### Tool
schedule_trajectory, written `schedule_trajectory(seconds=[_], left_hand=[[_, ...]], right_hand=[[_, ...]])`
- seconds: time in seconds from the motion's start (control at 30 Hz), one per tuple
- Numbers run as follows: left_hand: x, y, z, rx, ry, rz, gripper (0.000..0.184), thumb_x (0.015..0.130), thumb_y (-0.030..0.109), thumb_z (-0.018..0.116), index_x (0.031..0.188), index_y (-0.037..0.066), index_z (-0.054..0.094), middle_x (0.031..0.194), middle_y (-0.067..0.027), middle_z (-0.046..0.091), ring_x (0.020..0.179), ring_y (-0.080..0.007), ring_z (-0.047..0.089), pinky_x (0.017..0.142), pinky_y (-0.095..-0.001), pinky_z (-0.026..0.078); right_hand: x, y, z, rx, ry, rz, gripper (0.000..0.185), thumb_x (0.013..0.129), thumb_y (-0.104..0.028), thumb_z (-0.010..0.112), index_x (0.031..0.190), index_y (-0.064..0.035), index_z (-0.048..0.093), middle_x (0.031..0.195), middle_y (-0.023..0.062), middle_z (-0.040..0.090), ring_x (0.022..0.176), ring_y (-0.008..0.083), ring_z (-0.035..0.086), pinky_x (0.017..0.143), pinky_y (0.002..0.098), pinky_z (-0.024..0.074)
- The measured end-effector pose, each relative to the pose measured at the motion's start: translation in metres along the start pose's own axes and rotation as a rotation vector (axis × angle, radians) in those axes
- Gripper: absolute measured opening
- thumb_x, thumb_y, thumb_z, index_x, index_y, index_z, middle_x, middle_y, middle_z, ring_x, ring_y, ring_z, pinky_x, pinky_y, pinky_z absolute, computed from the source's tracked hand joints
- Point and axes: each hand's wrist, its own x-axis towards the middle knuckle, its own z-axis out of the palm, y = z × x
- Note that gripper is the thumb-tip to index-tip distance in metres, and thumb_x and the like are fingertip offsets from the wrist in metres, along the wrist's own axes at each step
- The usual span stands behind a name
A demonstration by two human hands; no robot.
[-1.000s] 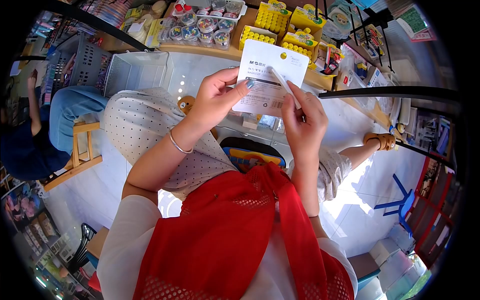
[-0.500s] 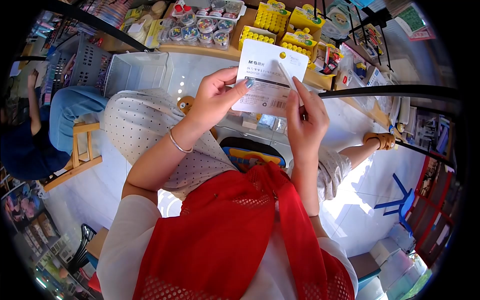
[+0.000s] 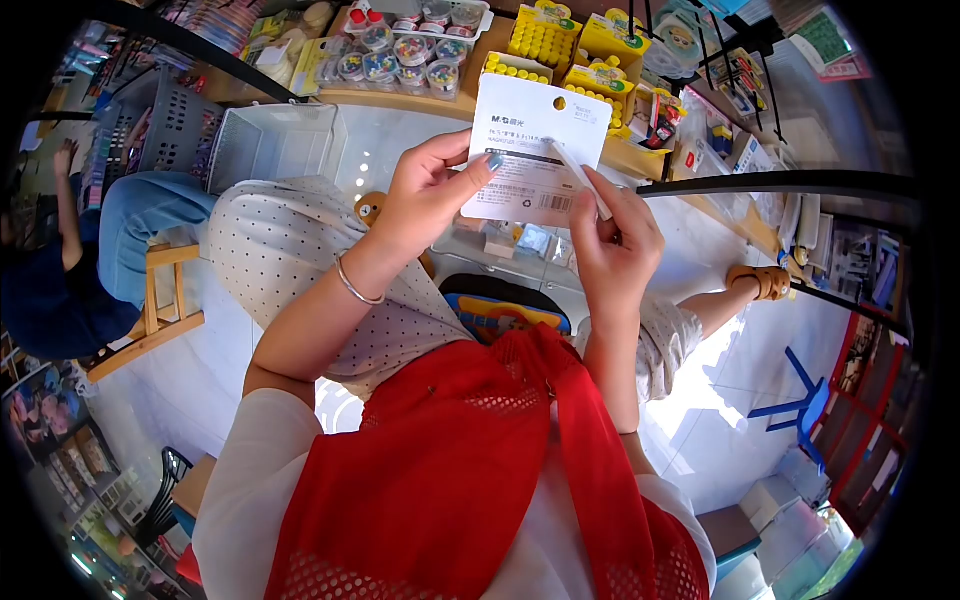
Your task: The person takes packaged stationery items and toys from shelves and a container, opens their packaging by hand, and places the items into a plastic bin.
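A white printed card (image 3: 530,150) with a punched hole near its top edge is held up in front of me, its text side facing me. My left hand (image 3: 432,188) pinches the card's left edge, thumb on the printed face. In my right hand (image 3: 615,235) is a slim white stick (image 3: 578,172), gripped between thumb and fingers. Its upper end lies over the card's printed lines; whether it touches the card I cannot tell.
Yellow boxes of yellow-capped sticks (image 3: 543,42) and tubs of coloured pieces (image 3: 412,50) stand on the shelf ahead. A clear basket (image 3: 272,145) is at left, near a seated person (image 3: 60,270). A blue stool (image 3: 812,408) stands at right.
The card has shifted slightly left with my left hand. The white stick's tip has moved up, then back down and left, over the card. The seated person's hand has opened out.
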Motion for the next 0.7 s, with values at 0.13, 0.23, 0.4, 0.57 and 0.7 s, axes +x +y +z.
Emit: schedule_trajectory(seconds=[0.13, 0.23, 0.4, 0.57, 0.7], left_hand=[[-0.0001, 0.0007, 0.0023, 0.001, 0.004, 0.023, 0.029, 0.085, 0.004, 0.053, 0.113, -0.006, 0.051, 0.097, -0.0084, 0.06, 0.081, -0.0076, 0.055, 0.07, -0.0208, 0.048], [0.0004, 0.0001, 0.0017, 0.003, 0.007, 0.023, 0.029, 0.085, 0.003, 0.052, 0.112, -0.006, 0.051, 0.096, -0.0079, 0.06, 0.08, -0.0062, 0.055, 0.067, -0.0197, 0.048], [0.0011, -0.002, 0.0017, 0.007, 0.014, 0.03, 0.028, 0.085, 0.003, 0.052, 0.111, -0.006, 0.051, 0.096, -0.0078, 0.06, 0.079, -0.0062, 0.055, 0.066, -0.0193, 0.048], [0.0016, -0.0037, 0.0024, 0.016, 0.036, 0.047, 0.027, 0.085, 0.004, 0.052, 0.111, -0.006, 0.051, 0.094, -0.0073, 0.06, 0.075, -0.006, 0.056, 0.06, -0.019, 0.048], [0.001, -0.0019, 0.0001, 0.009, 0.014, -0.014, 0.027, 0.086, 0.005, 0.051, 0.111, -0.006, 0.051, 0.093, -0.0071, 0.06, 0.073, -0.0063, 0.056, 0.057, -0.0198, 0.048]], right_hand=[[0.0012, -0.0015, 0.0035, 0.023, 0.045, 0.025, 0.023, 0.074, -0.001, 0.063, 0.097, -0.002, 0.064, 0.055, 0.0021, 0.043, 0.043, 0.0072, 0.032, 0.04, 0.0226, 0.0281], [0.0011, 0.0001, 0.0026, -0.001, 0.015, -0.006, 0.024, 0.074, -0.001, 0.062, 0.098, -0.0018, 0.064, 0.055, 0.002, 0.043, 0.043, 0.0071, 0.032, 0.04, 0.0226, 0.0278], [0.0017, 0.0031, 0.0018, 0.033, 0.075, 0.027, 0.023, 0.075, 0.0, 0.062, 0.097, -0.0016, 0.064, 0.055, 0.0019, 0.043, 0.042, 0.0071, 0.032, 0.04, 0.0225, 0.0275], [0.0019, 0.0026, -0.0011, -0.002, 0.03, 0.013, 0.022, 0.075, -0.001, 0.062, 0.097, -0.0012, 0.064, 0.055, 0.0018, 0.043, 0.042, 0.0067, 0.032, 0.04, 0.0221, 0.0276], [0.0031, 0.0029, 0.0008, 0.017, 0.07, 0.042, 0.022, 0.075, 0.0, 0.062, 0.097, -0.0014, 0.064, 0.055, 0.0017, 0.043, 0.042, 0.0061, 0.032, 0.04, 0.0216, 0.0272]])
